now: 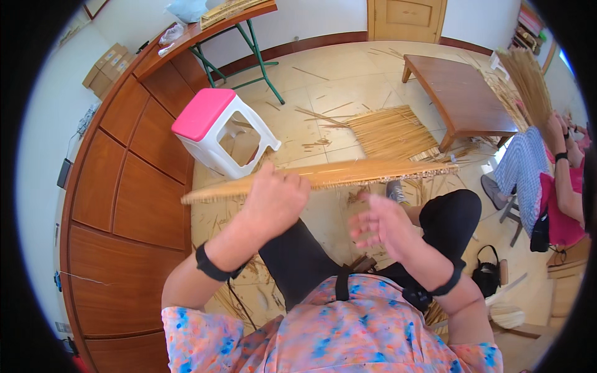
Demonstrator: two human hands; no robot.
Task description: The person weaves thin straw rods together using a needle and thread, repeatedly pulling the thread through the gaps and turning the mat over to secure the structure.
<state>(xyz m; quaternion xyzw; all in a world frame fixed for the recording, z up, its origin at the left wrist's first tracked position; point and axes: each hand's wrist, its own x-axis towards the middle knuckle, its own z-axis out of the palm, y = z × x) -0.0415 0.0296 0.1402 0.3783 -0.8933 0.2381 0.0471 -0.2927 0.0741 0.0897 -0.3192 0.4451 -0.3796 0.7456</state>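
A flat tan panel of straw-like stems [354,174] hangs in the air in front of me, seen nearly edge-on and running left to right. Its near edge looks rough with cut stem ends. My left hand [277,200] has its fingers curled over the panel left of its middle, and grips it. Below the panel's right half, my right hand [387,225] is held up with fingers apart and slightly blurred. Nothing is in that hand, and it appears apart from the panel.
A white stool with a pink seat [205,113] stands ahead left, beside wooden cabinets [102,248]. A similar straw mat [393,132] lies on the littered floor near a low brown table [457,93]. At right, another person holds a straw bundle [524,78].
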